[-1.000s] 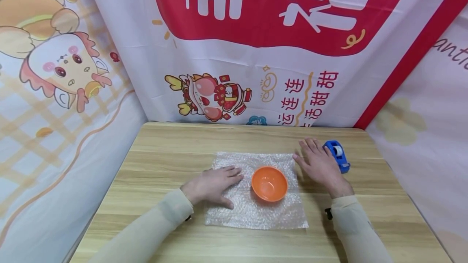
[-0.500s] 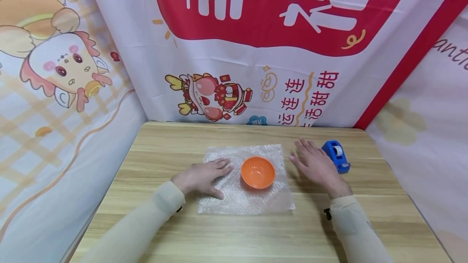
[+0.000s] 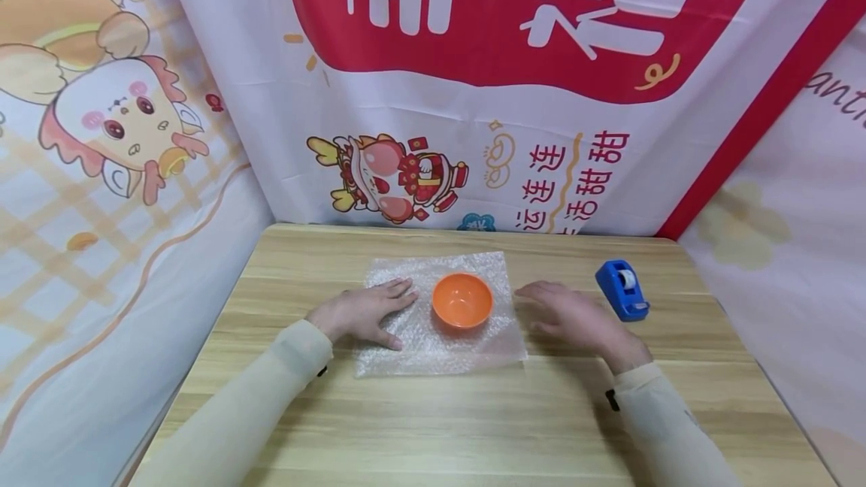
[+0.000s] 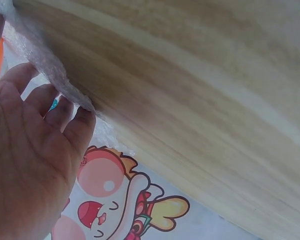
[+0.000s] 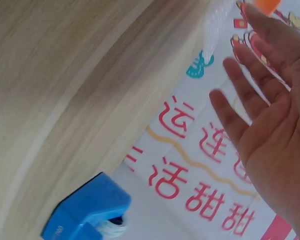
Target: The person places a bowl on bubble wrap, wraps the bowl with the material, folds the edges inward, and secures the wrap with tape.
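Note:
An orange bowl (image 3: 463, 301) sits upright on a square sheet of bubble wrap (image 3: 433, 355) in the head view. My left hand (image 3: 365, 312) rests spread on the sheet's left side; in the left wrist view its fingertips (image 4: 82, 120) lie along the sheet's edge. To the right of the sheet is my right hand (image 3: 575, 316), fingers extended and slightly blurred, fingertips close to the sheet's right edge. The right wrist view shows that palm (image 5: 275, 135) with nothing in it. A blue tape dispenser (image 3: 624, 290) stands beyond the right hand.
The wooden table (image 3: 433, 434) ends at a printed cloth backdrop (image 3: 406, 96) behind. Printed cloths also hang along the left side (image 3: 135, 261) and right side (image 3: 798, 284). The tape dispenser holds a roll of tape (image 3: 628, 279).
The bubble wrap, with the bowl on it, has slid left and away from me together with my left hand. My right hand has shifted left, away from the tape dispenser.

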### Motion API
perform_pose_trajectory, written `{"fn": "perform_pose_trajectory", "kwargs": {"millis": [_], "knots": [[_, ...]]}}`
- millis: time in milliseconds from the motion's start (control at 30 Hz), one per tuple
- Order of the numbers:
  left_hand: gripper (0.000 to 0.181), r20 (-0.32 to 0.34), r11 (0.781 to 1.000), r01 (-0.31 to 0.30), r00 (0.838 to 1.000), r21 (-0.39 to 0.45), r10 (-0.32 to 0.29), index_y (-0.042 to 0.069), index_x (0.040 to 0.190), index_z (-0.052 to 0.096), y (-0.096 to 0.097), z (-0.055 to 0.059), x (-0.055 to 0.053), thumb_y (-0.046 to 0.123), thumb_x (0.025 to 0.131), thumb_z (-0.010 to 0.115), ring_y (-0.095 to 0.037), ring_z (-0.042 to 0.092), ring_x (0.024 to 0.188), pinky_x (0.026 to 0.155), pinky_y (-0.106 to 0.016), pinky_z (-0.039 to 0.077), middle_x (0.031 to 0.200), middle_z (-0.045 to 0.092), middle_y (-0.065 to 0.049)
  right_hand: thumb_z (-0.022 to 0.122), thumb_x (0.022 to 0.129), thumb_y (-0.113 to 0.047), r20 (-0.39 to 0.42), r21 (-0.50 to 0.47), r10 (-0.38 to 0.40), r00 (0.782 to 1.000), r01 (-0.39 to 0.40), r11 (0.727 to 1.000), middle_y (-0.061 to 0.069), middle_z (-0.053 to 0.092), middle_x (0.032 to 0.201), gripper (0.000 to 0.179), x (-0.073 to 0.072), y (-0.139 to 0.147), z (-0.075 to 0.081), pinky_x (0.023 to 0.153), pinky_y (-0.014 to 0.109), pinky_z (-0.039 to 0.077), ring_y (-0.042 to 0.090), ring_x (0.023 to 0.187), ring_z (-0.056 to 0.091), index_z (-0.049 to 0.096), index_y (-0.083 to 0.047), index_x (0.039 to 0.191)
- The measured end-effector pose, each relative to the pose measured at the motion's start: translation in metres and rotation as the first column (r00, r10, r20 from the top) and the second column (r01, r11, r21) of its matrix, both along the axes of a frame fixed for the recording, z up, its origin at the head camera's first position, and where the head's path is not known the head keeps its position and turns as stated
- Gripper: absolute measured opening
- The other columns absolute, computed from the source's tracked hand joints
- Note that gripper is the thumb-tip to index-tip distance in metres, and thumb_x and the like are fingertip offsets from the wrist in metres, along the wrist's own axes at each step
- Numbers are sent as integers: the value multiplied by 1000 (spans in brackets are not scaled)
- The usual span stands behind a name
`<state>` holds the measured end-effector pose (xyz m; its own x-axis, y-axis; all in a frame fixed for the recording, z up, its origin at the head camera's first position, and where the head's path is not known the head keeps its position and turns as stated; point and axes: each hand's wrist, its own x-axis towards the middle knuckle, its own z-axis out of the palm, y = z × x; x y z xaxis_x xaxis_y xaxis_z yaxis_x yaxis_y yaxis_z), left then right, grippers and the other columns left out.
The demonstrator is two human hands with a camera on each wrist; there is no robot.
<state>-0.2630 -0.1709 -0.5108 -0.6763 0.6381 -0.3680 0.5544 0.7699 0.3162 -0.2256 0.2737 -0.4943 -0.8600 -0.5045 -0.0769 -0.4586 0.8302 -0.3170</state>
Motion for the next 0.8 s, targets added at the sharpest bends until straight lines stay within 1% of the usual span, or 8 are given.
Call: {"fn": "perform_pose_trajectory", "kwargs": {"millis": [67,133,233,300,433,567,700,800], "knots": [[108,-1,1000,2,1000,-9,-2,22,188,30,0,0,0,62,103,85,-35,16,187,148,-65,31,200,12,-7,90,106,-21,4,10,63,998,-63,998,6,75,162,57,3,-3,0,128,64,59,35,153,69,72,-18,159],[108,-4,1000,0,1000,-14,-1,22,188,29,1,0,0,62,104,84,-35,16,187,148,-64,31,200,12,-7,92,104,-19,-16,15,140,990,-140,990,5,78,156,53,5,-7,-1,125,61,62,33,148,73,75,-17,154],[108,-10,1000,7,1000,-24,-8,22,188,29,2,1,0,62,104,84,-35,15,187,148,-64,31,200,12,-7,93,103,-15,-62,42,241,969,-239,970,6,81,148,46,8,-12,-5,118,57,67,32,139,77,79,-14,146],[108,-11,1000,9,1000,-28,-10,21,188,29,2,1,0,62,104,84,-34,15,187,148,-64,31,200,12,-7,93,102,-13,-86,66,287,954,-282,957,6,82,144,42,9,-15,-8,115,54,69,30,134,79,80,-14,143],[108,-7,1000,9,1000,-30,-10,21,188,29,1,0,0,63,104,84,-35,15,187,148,-64,31,200,12,-8,88,105,-7,-127,93,327,936,-317,944,1,84,138,34,12,-23,-10,113,51,70,24,129,79,84,-18,136],[108,-4,1000,7,1000,-28,-7,21,188,29,0,-1,0,63,104,83,-35,15,187,149,-64,30,200,12,-7,87,106,-11,-178,72,338,924,-331,941,-2,85,133,26,13,-30,-6,111,50,71,21,125,80,85,-20,130],[108,-1,1000,5,1000,-29,-5,22,188,29,0,-1,0,63,104,83,-35,15,187,149,-64,29,200,12,-7,89,105,-15,-248,59,323,913,-318,946,-2,87,131,24,11,-35,-5,108,48,72,21,122,82,86,-20,128],[108,0,999,6,1000,-32,-6,23,188,29,0,-1,-1,64,104,83,-34,14,187,149,-64,28,200,12,-6,90,105,-19,-278,55,300,913,-297,953,-3,87,132,25,9,-40,-3,108,47,72,20,123,83,86,-22,129]]}}
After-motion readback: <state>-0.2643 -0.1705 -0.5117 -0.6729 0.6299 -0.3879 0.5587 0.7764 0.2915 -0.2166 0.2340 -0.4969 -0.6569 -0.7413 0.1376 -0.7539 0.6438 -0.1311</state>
